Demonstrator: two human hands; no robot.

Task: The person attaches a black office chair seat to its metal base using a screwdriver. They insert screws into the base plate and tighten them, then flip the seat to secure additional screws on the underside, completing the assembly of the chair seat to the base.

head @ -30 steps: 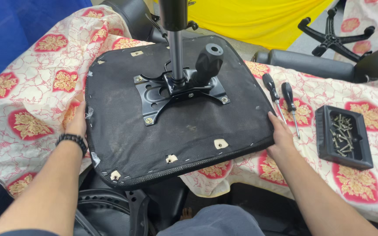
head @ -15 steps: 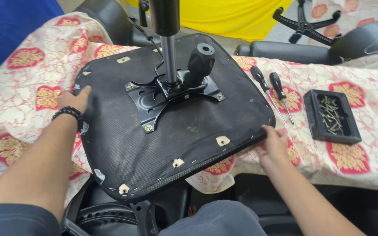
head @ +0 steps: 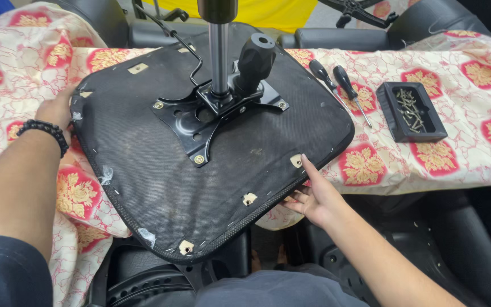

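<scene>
Here we hold the upturned black chair seat (head: 143,170) flat on the cloth-covered surface (head: 473,148): our left hand (head: 58,108) clasps its far-left edge, our right hand (head: 313,196) cups its near-right rim.

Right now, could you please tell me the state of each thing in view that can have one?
Seat pan: upside down on the patterned cloth, near edge overhanging.
Metal mounting plate: on the seat underside, bolts showing.
Gas cylinder: upright in the plate.
Two screwdrivers: lying flat on the cloth.
Black tray: open, holding screws.
Left hand: gripping the seat's left edge.
Right hand: holding the seat's near edge.
</scene>
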